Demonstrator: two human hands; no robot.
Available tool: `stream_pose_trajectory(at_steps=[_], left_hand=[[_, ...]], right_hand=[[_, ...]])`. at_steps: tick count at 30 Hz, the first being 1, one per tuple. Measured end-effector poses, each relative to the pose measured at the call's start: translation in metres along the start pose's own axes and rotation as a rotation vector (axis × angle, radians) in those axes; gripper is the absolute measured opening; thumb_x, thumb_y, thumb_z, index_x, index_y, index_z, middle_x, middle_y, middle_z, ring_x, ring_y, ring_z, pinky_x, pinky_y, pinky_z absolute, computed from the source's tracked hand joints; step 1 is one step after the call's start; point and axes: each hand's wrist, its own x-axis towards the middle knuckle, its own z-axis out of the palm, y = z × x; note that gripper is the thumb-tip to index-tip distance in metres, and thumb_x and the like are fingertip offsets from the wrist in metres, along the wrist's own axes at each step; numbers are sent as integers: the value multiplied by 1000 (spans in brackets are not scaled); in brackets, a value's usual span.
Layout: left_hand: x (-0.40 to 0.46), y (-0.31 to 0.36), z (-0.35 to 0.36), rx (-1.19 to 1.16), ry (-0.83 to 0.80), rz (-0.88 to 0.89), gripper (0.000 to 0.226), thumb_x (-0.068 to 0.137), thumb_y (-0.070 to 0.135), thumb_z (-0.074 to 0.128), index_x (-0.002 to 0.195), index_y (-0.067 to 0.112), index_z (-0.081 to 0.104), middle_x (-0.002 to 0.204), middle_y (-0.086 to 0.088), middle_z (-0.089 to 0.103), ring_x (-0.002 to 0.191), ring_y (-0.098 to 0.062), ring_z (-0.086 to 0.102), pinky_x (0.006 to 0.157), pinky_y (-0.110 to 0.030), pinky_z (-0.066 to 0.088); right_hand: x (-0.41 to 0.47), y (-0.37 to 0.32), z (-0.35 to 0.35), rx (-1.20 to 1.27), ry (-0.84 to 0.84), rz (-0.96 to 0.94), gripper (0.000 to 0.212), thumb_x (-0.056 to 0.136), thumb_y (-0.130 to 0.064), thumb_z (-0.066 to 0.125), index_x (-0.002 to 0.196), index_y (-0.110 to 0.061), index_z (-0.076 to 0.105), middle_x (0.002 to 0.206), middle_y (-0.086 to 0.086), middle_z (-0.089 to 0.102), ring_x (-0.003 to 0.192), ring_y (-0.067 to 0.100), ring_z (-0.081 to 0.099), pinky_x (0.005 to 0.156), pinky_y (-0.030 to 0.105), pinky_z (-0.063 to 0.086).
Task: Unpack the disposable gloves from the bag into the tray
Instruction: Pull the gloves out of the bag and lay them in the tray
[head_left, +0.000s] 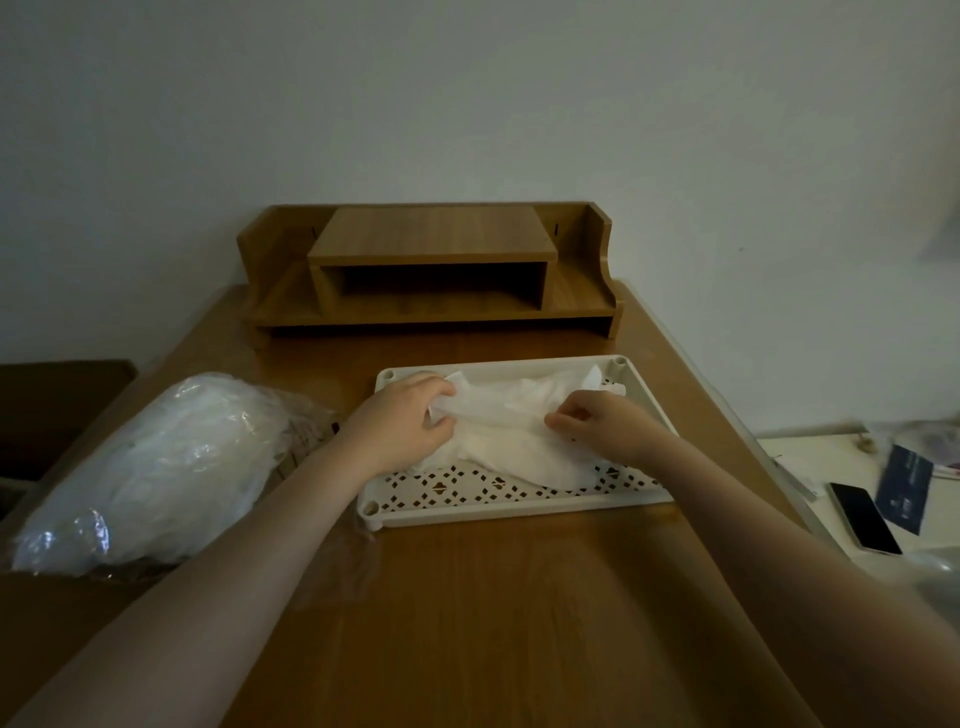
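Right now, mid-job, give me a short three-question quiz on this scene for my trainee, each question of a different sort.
1. True or false: the left hand grips the disposable gloves inside the white perforated tray.
2. Where does the clear plastic bag lie? A) inside the tray B) on the wooden table, left of the tray C) on the wooden desk organizer
3. Fill in: the right hand pinches the ______ with its fingers.

Key: 1 true; 2 B; 3 gloves.
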Motion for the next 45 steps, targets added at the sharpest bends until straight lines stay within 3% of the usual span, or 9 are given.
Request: stream_pose_trajectory(at_steps=[6, 12, 18, 22, 26, 32, 35, 40, 45], left_hand=[[-4, -2, 11, 184, 32, -135, 54, 98, 48, 31, 60, 16, 52, 64, 0, 51, 63, -18, 52, 63, -29, 44], [11, 32, 11, 490, 368, 65, 22, 96, 21, 44, 113, 12, 56, 119, -3, 49, 113, -20, 42, 96, -32, 34], [36, 47, 37, 201, -61, 145, 47, 92, -4, 41, 137, 13, 43, 139, -4, 43, 116, -21, 51, 96, -28, 41], [36, 30, 40, 264, -148, 24, 37, 101, 21, 36, 133, 9, 47, 140, -9, 44, 123, -23, 46, 106, -35, 36], [26, 16, 35, 417, -249, -125, 72, 97, 56, 20, 151, 8, 13, 159, -9, 8, 146, -25, 3, 118, -40, 3], [22, 5, 39, 384, -273, -224, 101, 82, 79, 20, 150, 10, -9, 158, -7, -15, 146, -23, -10, 116, -39, -3], [22, 3, 40, 307, -250, -230, 95, 85, 75, 21, 151, 11, -2, 159, -7, -8, 146, -23, -4, 118, -41, 2], [30, -6, 31, 243, 14, -208, 43, 102, 37, 27, 130, 14, 49, 151, -7, 30, 143, -25, 16, 117, -44, 6], [36, 0, 22, 206, 124, -202, 26, 100, 25, 39, 115, 15, 58, 147, -5, 35, 142, -27, 15, 116, -45, 4]], right_hand=[[1, -3, 5, -111, 38, 89, 49, 97, -53, 36, 86, -19, 69, 82, -2, 67, 82, 14, 56, 111, 52, 18], [7, -17, 11, -210, 173, 197, 52, 97, -55, 30, 108, -15, 61, 85, -2, 70, 96, 18, 62, 114, 55, 0], [11, -26, 9, -421, 80, 73, 39, 101, -36, 37, 139, -32, 35, 89, -3, 66, 103, 23, 62, 111, 61, -12], [12, -27, 4, -435, 54, 55, 26, 99, -27, 42, 124, -27, 49, 92, -3, 68, 102, 23, 61, 111, 60, -14], [14, -31, 0, -473, -9, 40, 41, 96, -27, 50, 136, -31, 41, 99, -2, 66, 109, 24, 58, 110, 61, -13], [18, -34, -3, -500, -54, 46, 31, 92, -23, 55, 123, -23, 48, 103, 0, 64, 105, 26, 56, 111, 65, -6], [13, -30, -11, -312, -68, 66, 28, 88, -28, 60, 115, -22, 55, 101, 0, 66, 105, 25, 55, 113, 60, 12], [-18, -23, -19, -512, 11, -56, 21, 91, -37, 56, 110, -29, 58, 118, -4, 55, 128, 22, 40, 111, 59, -10], [-41, -18, -13, -706, -2, -348, 31, 94, -33, 53, 124, -29, 55, 145, -3, 36, 142, 19, 19, 117, 44, -4]])
